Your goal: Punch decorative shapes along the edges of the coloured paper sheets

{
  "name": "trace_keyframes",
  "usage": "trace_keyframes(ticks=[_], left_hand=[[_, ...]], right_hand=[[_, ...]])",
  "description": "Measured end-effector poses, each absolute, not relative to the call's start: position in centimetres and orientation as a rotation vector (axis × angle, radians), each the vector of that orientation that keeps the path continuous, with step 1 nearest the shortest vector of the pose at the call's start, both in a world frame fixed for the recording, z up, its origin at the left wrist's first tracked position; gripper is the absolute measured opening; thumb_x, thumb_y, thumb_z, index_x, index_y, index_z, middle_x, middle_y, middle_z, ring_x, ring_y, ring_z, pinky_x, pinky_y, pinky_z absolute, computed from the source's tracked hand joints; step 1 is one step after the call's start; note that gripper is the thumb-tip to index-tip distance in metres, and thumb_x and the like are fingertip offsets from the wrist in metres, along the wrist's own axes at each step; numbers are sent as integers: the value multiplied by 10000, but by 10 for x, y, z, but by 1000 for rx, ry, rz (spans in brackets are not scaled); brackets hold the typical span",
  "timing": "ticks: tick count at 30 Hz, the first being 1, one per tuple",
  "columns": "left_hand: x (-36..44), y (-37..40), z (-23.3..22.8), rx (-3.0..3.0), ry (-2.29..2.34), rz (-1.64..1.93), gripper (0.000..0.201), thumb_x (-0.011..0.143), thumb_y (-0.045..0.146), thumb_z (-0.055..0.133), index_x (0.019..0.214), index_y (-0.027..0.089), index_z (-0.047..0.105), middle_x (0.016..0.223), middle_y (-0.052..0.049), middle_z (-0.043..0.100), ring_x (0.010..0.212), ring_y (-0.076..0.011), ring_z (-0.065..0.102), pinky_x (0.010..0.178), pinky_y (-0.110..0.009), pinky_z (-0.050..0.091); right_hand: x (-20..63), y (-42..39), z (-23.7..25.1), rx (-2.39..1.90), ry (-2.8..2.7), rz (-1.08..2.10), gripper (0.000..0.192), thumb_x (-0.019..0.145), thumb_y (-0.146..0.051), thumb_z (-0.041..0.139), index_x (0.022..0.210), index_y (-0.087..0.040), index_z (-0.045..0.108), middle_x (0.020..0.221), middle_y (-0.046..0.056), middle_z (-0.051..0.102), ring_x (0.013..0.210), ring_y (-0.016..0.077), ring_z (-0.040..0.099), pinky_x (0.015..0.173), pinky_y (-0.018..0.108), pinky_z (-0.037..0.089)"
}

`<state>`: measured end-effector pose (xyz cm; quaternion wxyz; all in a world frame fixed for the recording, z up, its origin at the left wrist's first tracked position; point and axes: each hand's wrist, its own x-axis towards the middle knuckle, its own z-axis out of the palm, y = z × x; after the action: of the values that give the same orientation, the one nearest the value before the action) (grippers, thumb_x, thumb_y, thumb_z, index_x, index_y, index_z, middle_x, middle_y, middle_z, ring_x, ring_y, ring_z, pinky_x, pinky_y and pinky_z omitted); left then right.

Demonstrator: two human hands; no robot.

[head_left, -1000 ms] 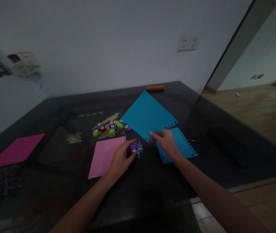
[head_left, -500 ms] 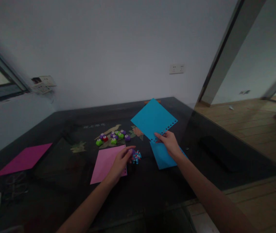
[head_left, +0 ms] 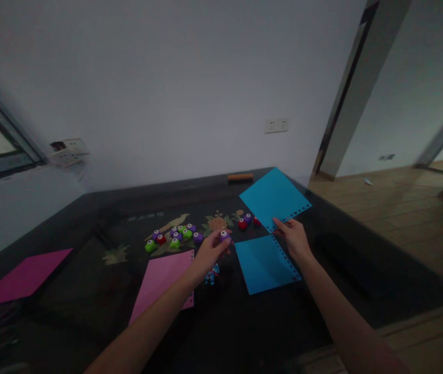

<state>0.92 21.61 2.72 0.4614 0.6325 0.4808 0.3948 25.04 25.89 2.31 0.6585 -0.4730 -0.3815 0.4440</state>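
Between the fingers of my left hand (head_left: 210, 250) is a small purple toy with one white eye (head_left: 225, 236), held above the dark table. My right hand (head_left: 290, 236) pinches the punched edge of a blue sheet (head_left: 276, 197), which is tilted up. Below it a second blue sheet (head_left: 266, 265) lies flat. A pink sheet (head_left: 167, 275) is partly covered by my left forearm. Small blue, white and red bits (head_left: 212, 274) sit just under my left hand. Red and purple eyed toys (head_left: 242, 224) lie beside the raised sheet's left corner.
Several green, purple and red eyed toys (head_left: 175, 243) are grouped behind the pink sheet. A magenta sheet (head_left: 26, 275) lies at the left. An orange-brown roll (head_left: 240, 178) rests at the table's back, near the wall. A dark oblong object (head_left: 346, 259) is at the right.
My left hand has moved right and away from the small bits, carrying the purple toy. My right hand has shifted the blue sheet rightward, uncovering red and purple toys and the roll.
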Motion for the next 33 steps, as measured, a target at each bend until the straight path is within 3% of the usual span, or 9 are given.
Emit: trace_keyframes(ticks=[7, 15, 28, 33], left_hand=[[26, 292, 8, 1814, 1410, 911, 200, 827, 310, 514, 906, 149, 603, 843, -62, 671, 786, -191, 605, 709, -294, 460], [39, 348, -4, 2029, 1705, 704, 278, 875, 319, 541, 1095, 150, 559, 1079, -75, 598, 915, -196, 598, 785, -398, 505], [50, 343, -21, 2083, 1815, 667, 319, 876, 318, 541, 1151, 158, 531, 1166, -87, 559, 986, -219, 578, 823, -434, 494], [48, 336, -18, 2041, 1768, 769, 304, 768, 272, 655, 1045, 163, 590, 1120, -105, 581, 1046, -248, 554, 886, -399, 428]], right_hand=[[254, 261, 14, -1052, -882, 1003, 364, 531, -433, 787, 698, -142, 644, 588, 33, 654, 492, 149, 565, 498, 281, 471], [258, 267, 7, -1067, -904, 964, 377, 557, -459, 757, 717, -137, 644, 605, 52, 663, 502, 165, 579, 510, 295, 478], [258, 265, 9, -1075, -958, 956, 333, 585, -459, 734, 689, -159, 636, 579, 37, 651, 484, 164, 574, 507, 293, 476], [257, 265, 8, -1093, -969, 963, 309, 599, -449, 727, 670, -164, 629, 557, 37, 643, 489, 169, 574, 496, 288, 459]])
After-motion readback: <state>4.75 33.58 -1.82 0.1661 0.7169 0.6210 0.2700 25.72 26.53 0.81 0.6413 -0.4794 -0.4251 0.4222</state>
